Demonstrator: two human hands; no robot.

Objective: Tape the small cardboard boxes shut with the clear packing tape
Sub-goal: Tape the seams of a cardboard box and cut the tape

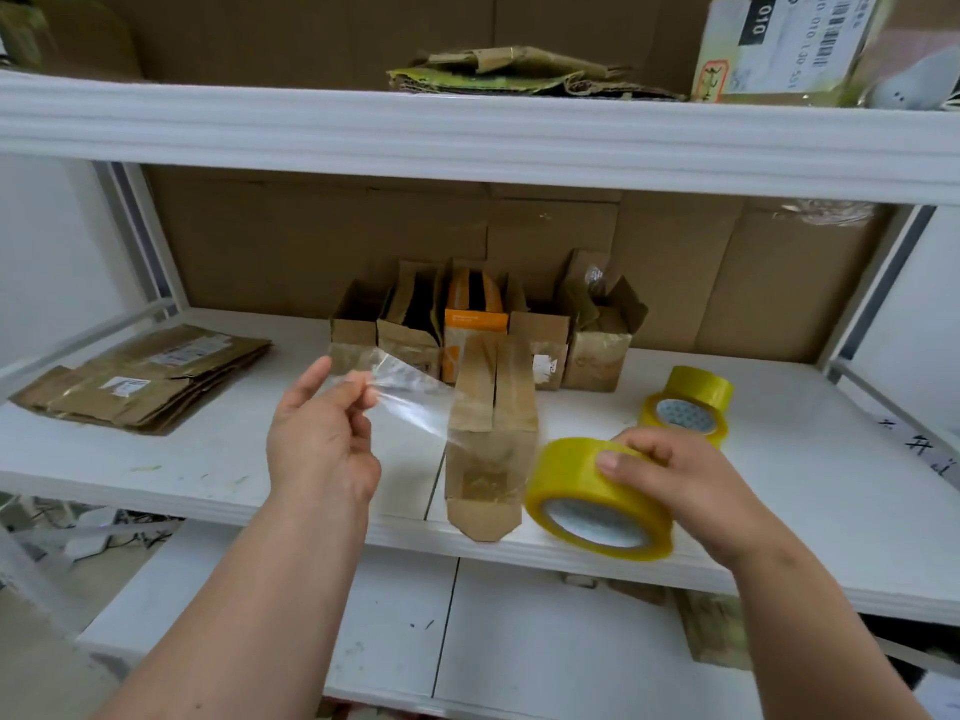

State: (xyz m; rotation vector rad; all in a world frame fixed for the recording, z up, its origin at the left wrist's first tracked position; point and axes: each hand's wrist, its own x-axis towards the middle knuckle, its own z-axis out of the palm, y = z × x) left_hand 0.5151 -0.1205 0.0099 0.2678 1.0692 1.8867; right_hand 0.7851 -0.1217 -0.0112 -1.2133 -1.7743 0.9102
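The small cardboard box (pixel 491 444) is laid flat near the front edge of the white shelf (pixel 779 511), its end flaps unfolded toward the viewer, presumably so that its long seam faces up for taping. A strip of clear tape (pixel 410 397) is stretched from the box's upper left side out to the left hand (pixel 322 439), where the free end is pinched between thumb and fingertips; it is held taut and lifted, probably so it cannot stick to itself. The yellowish tape roll (pixel 597 496) is gripped by the right hand (pixel 691 480) just beside the box, fingers curled over its rim. A second roll (pixel 691 407) is left behind it, more open boxes (pixel 483 330) are lined up at the back, and flattened cartons (pixel 145 379) are stacked at the left.
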